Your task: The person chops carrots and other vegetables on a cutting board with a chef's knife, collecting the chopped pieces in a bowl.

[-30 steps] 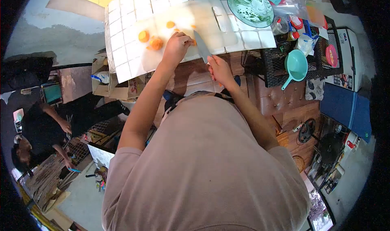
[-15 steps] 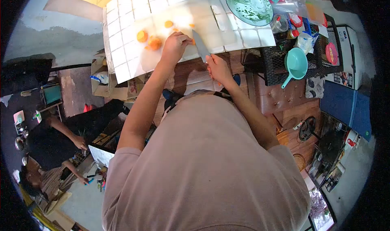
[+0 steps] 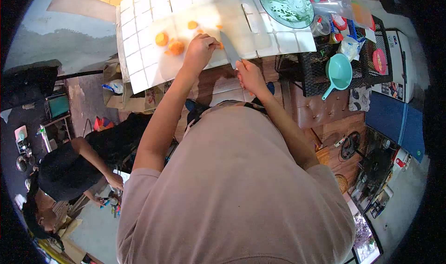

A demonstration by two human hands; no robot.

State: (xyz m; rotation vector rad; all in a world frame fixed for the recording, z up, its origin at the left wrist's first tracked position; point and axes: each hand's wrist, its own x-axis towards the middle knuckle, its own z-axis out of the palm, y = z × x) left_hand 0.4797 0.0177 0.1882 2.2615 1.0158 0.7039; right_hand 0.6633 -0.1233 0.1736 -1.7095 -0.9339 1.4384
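Note:
My right hand (image 3: 251, 77) grips the handle of a kitchen knife (image 3: 230, 51), its blade lying over the cutting board (image 3: 237, 8) and pointing away from me. Beside the blade, my left hand (image 3: 200, 51) has its fingers closed on a small orange piece of carrot (image 3: 220, 45), partly hidden by the fingertips. To the left on the board are a pile of carrot pieces (image 3: 176, 48), a thick carrot chunk (image 3: 161, 39) and a carrot slice (image 3: 192, 25). A small carrot bit (image 3: 219, 27) lies just beyond the knife tip.
The board rests on a white tiled counter (image 3: 132, 41). A green-patterned plate (image 3: 286, 6) stands at its far right. On a black mesh rack (image 3: 309, 73) to the right are a turquoise dipper (image 3: 339, 71) and several packages. Another person (image 3: 69, 171) is at the lower left.
My hands and the knife stay nearly in place, with only a slight shift. The other person at the left has moved their body and arms toward the right.

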